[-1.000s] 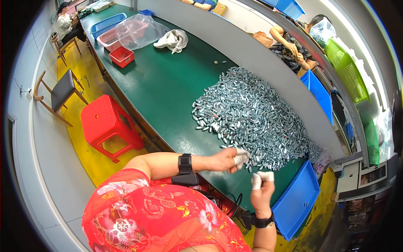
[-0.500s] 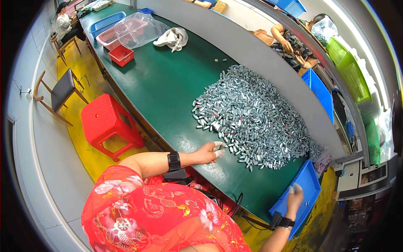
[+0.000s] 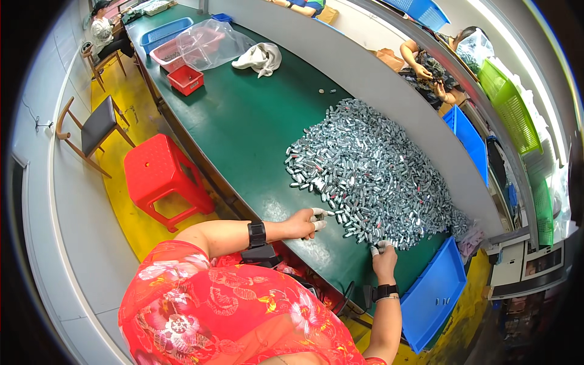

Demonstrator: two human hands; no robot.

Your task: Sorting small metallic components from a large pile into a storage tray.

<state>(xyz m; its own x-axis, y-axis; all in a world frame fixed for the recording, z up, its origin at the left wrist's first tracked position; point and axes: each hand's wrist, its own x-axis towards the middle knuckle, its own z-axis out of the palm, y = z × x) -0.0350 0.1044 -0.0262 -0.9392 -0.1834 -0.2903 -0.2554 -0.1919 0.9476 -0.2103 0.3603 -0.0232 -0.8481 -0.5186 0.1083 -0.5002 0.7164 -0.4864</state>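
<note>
A big heap of small shiny silver capsule-shaped pieces (image 3: 371, 170) lies on the green table (image 3: 243, 134), a few reddish ones among them. My left hand (image 3: 304, 223), with white covers on its fingertips, is at the heap's near left edge. Its thumb and fingers are closed, and what looks like one small silver piece (image 3: 330, 213) shows at the tips. At the heap's near edge, my right hand (image 3: 384, 260) has its covered fingertips pinched together; whatever is between them is too small to make out. To its right sits a shallow blue tray (image 3: 420, 304) with a few small pieces inside.
Red (image 3: 185, 79), pink and blue baskets, a clear plastic bag (image 3: 213, 45) and a white cloth (image 3: 258, 59) lie at the table's far left. A grey divider (image 3: 340, 67) runs behind the heap. A red stool (image 3: 159, 170) and chair stand left. Other people sit beyond.
My right hand has moved left from over the blue tray to the near edge of the heap. The left hand has stayed in about the same place. The view has shifted slightly.
</note>
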